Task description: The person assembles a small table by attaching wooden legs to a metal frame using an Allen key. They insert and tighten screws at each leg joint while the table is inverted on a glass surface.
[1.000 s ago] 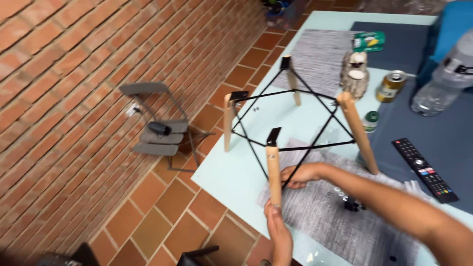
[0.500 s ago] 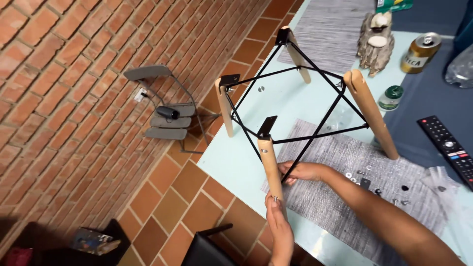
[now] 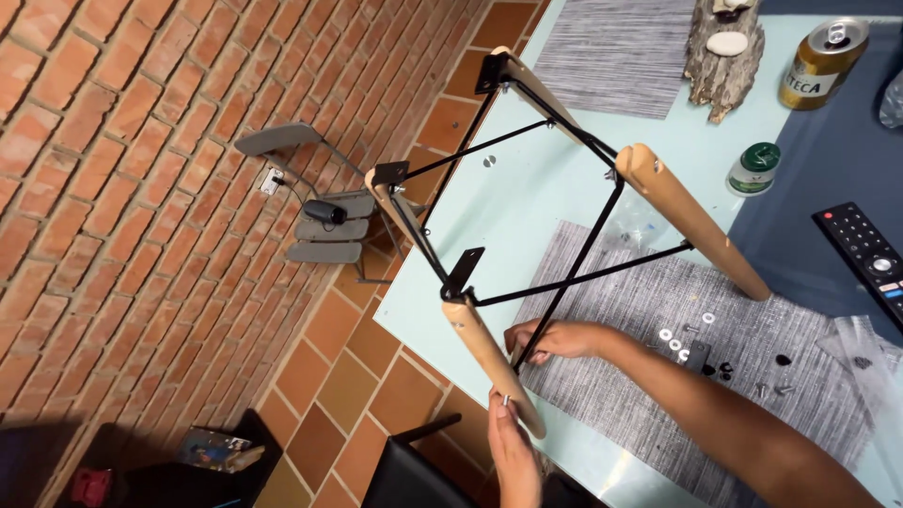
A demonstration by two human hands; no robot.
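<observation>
- Left hand (image 3: 513, 450) gripping near tapered wooden leg (image 3: 491, 362) of upturned black wire chair base (image 3: 527, 226).
- Right hand (image 3: 550, 339) closed around black metal rod (image 3: 564, 282), beside the left, above grey woven placemat (image 3: 649, 376) on pale glass desk (image 3: 527, 188).

The chair base (image 3: 555, 235) stands upside down on the tabletop (image 3: 527, 188): four tapered, light wooden legs joined by thin black metal rods that cross in the middle, with black brackets at the leg tops. The nearest wooden leg (image 3: 489, 362) slants down toward the table's edge, its lower end touching the left hand's fingers (image 3: 503, 428). A black rod (image 3: 564, 282) runs down to the right hand's fingers (image 3: 531, 343), which close around its lower end just beside that leg.
</observation>
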